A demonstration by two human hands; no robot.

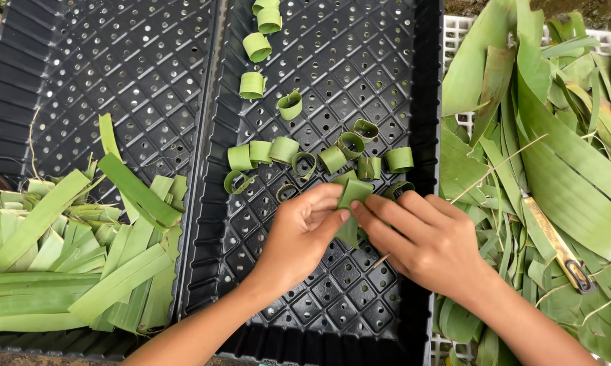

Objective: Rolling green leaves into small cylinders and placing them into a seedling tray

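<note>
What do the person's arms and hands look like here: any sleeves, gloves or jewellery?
Both forearms are bare as far as the frame shows, with no sleeves visible. The left hand and right hand wear no gloves. No rings, watch or bracelets show on the fingers or wrists. Nails look short and unpainted.

black perforated trays (115, 74), white crate (458, 30), daylight

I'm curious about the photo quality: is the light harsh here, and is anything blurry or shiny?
Head view: soft, even light, with only faint shadows under the left hand and right hand; the leaf strip they pinch and the rolled leaf rings look sharp; mild sheen on the black perforated tray; edges bow slightly.
</note>
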